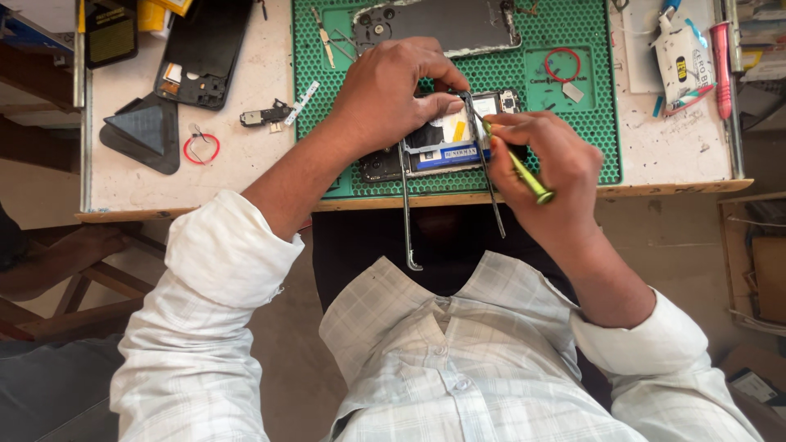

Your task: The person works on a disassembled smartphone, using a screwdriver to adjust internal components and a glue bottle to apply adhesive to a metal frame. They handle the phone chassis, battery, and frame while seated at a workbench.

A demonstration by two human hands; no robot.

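An opened phone (446, 143) with its back off lies on the green mat (589, 106), battery and circuit board exposed. My left hand (393, 90) rests over its top left, fingers pressing down on the phone near the board. A slim green-handled screwdriver (517, 166) is in my right hand (548, 168), its tip touching the phone's upper right part. A thin metal frame piece (407, 213) hangs off the phone past the table's front edge.
A grey phone back cover (446, 24) and tweezers (326, 37) lie at the mat's far side, with a red ring (562, 64). Left of the mat are a black phone frame (201, 53), a dark triangular pick (143, 127), a red ring (201, 149). A glue tube (681, 61) lies right.
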